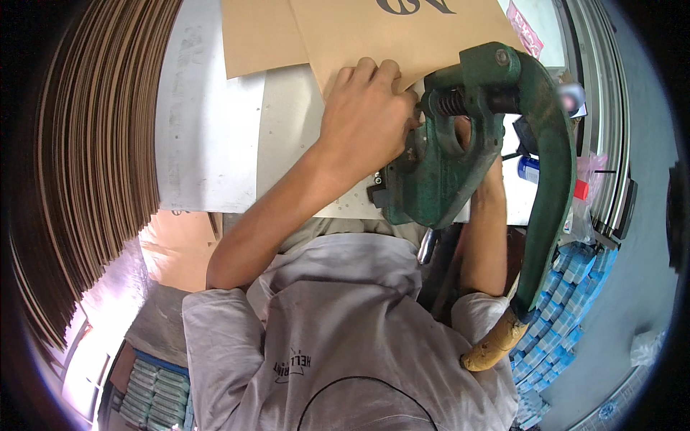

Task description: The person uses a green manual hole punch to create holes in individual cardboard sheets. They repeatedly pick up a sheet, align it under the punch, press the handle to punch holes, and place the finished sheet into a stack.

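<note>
My left hand [370, 108] is closed at the near edge of a brown paper sheet [402, 43] with large dark print, its fingers curled over that edge. The thumb side lies against a dark green lever press [438, 172] with a coil spring. A long green lever [557, 158] curves down on the right to a worn yellow grip [496, 340]. My right hand [463, 131] is behind the press; only a bit of skin shows through its opening, and the fingers are hidden. A second brown sheet [262, 36] lies partly under the first.
A tall stack of brown cardboard [100, 129] stands at the left. The press sits on a pale worktable [208, 136]. A blue can [528, 169] and a red item [581, 189] lie right of it. Blue-wrapped bundles [560, 309] are piled at lower right, green-grey ones [154, 391] at lower left.
</note>
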{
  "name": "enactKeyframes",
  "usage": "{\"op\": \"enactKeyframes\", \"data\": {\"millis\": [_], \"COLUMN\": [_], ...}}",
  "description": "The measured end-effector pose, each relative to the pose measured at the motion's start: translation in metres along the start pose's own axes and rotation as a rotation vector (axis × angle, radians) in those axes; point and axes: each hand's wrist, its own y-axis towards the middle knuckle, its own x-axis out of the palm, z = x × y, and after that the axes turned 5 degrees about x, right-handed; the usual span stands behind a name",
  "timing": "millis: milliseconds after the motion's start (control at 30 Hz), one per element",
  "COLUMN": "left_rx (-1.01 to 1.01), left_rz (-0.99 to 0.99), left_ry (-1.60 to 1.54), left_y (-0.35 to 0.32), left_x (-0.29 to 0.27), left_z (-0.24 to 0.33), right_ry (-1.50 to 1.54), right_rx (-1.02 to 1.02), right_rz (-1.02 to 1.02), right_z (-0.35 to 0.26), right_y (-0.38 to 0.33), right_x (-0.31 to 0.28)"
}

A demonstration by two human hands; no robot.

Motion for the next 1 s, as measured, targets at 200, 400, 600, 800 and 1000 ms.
{"op": "enactKeyframes", "data": {"millis": [200, 400, 600, 800, 1000], "left_rx": [0.001, 0.028, 0.046, 0.082, -0.133], "left_rz": [-0.018, -0.005, -0.029, 0.008, 0.752], "left_ry": [-0.004, 0.032, 0.019, 0.181, -0.318], "left_y": [-0.002, -0.002, -0.005, 0.014, 0.029], "left_x": [-0.004, -0.001, -0.003, -0.014, -0.107], "left_z": [-0.004, -0.004, -0.002, -0.027, -0.032], "right_ry": [-0.406, -1.026, -0.402, -0.456, -0.775], "right_rx": [-0.587, -1.266, -0.987, -0.411, -0.524], "right_rz": [0.346, -0.152, -0.299, 0.260, 0.121], "right_z": [-0.104, -0.111, -0.122, -0.056, 0.037], "right_y": [-0.107, -0.137, -0.148, -0.085, -0.022], "right_x": [-0.066, 0.006, -0.008, -0.028, -0.036]}}
